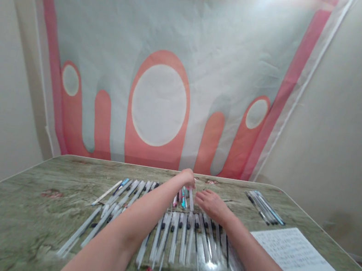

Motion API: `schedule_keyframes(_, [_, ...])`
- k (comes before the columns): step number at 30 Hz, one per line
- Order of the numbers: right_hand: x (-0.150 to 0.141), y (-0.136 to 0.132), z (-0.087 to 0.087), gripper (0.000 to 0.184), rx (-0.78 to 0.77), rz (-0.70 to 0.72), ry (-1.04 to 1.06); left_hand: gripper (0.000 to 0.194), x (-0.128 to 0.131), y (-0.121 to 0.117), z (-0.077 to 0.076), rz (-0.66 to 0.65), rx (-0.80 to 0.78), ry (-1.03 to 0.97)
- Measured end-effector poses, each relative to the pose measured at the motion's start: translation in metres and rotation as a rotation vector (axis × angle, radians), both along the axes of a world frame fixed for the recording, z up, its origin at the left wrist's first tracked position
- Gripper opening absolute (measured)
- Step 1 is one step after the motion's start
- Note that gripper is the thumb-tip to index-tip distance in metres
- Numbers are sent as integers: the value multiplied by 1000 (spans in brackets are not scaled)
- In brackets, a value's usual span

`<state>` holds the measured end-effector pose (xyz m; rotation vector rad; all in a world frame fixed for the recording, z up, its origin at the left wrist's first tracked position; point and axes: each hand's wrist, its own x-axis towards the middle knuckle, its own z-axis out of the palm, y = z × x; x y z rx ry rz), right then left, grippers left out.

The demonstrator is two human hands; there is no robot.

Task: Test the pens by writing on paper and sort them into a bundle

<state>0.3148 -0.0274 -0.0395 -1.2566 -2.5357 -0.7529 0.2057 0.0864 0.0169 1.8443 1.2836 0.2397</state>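
Many clear-barrelled pens (179,240) lie side by side in rows across the middle of the green table (15,200). My left hand (187,177) reaches to the far row, its fingers curled down over the pens there; I cannot make out whether it grips one. My right hand (212,204) lies beside it, fingers stretched flat over the pens, holding nothing that I can see.
A small bundle of pens (264,207) lies apart at the far right of the table. A written sheet of white paper (305,265) lies at the right front. A pink and pale-blue cloth (166,58) hangs on the wall behind.
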Motion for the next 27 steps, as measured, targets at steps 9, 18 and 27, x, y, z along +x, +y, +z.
schedule_keyframes(9, [31, -4, -4, 17, 307, -241, 838, 14, 5, -15, -14, 62, -28, -271])
schedule_keyframes(18, [21, -3, -6, 13, 251, -255, 991, 24, 5, -10, -20, 190, -163, -581])
schedule_keyframes(27, [-1, -12, 29, 18, 248, -163, 1381, 6, -47, -2, -19, 554, -181, -1194])
